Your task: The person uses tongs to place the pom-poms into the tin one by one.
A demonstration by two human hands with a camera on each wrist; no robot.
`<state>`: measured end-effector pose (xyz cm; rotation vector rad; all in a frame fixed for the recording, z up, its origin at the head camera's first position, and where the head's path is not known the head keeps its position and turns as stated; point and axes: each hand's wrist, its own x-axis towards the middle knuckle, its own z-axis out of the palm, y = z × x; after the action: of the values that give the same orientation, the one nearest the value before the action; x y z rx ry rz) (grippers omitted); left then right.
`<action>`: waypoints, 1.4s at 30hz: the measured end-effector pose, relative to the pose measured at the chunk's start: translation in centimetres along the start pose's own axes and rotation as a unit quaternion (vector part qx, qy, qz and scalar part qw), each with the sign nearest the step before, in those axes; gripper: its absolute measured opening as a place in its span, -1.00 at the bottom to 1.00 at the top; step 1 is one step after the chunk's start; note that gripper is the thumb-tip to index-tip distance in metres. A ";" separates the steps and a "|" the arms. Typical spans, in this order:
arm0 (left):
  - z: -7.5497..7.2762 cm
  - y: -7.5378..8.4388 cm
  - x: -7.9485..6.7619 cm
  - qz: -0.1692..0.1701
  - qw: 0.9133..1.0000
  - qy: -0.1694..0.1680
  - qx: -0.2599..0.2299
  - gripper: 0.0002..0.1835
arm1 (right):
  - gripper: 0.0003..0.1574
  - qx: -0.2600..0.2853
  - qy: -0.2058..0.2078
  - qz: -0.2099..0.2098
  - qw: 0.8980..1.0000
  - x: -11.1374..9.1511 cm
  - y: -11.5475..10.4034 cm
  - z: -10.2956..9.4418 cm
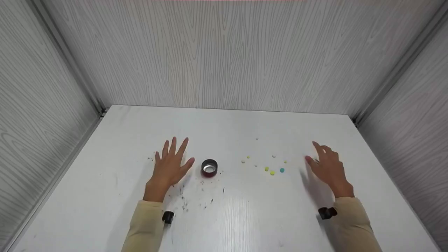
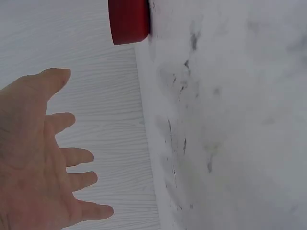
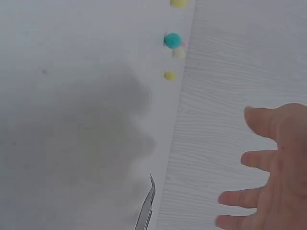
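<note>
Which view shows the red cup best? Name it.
The head view: the red cup is whole there, silvery inside visible. The left wrist view shows only its red outside, cut off at the frame's top; the right wrist view, none of it.

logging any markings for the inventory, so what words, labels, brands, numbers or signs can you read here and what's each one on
None: no readable text in any view.
Red container: no lettering on the side that shows.
Tweezers: none legible on the part in view.
Small round pieces: too small to tell.
Black wrist devices: too small to tell.
Dark marks on the tabletop: no readable characters.
</note>
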<state>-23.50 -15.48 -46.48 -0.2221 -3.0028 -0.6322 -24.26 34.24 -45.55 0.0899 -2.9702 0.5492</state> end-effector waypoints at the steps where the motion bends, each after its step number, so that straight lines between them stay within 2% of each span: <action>1: 0.0 0.0 0.0 0.003 1.000 0.001 -0.008 -0.19 | -0.23 0.008 0.011 0.004 1.000 0.0 0.3 -0.2; 4: -0.1 0.1 0.1 0.017 0.999 -0.006 -0.031 -0.16 | -0.40 0.024 0.035 0.020 0.999 0.0 1.4 -0.5; 6: 0.0 0.2 0.1 0.023 0.998 -0.022 -0.055 -0.14 | -0.47 0.014 0.037 0.030 0.999 0.1 2.1 -0.5; 12: 0.7 0.7 0.3 0.033 0.990 -0.068 -0.117 -0.15 | -0.44 -0.007 -0.010 0.069 0.998 0.1 3.9 -0.7; 18: 1.7 1.5 0.6 0.047 0.980 -0.091 -0.168 -0.20 | -0.47 -0.008 -0.056 0.094 0.994 0.4 4.7 -1.0; 24: 2.4 2.1 0.8 0.057 0.975 -0.100 -0.190 -0.29 | -0.49 0.002 -0.080 0.106 0.991 0.7 4.9 -1.0; 34: 2.7 2.2 0.9 0.053 0.969 -0.109 -0.216 -0.31 | -0.62 0.015 -0.066 0.108 0.992 1.0 4.9 -0.3; 42: 3.0 1.7 1.3 0.067 0.956 -0.125 -0.256 -0.31 | -0.71 0.007 -0.050 0.090 0.995 1.2 5.2 0.2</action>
<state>-24.58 -12.57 -48.47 -0.5644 -2.9450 -1.4551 -25.86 38.98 -47.47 -0.1538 -3.0927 0.6019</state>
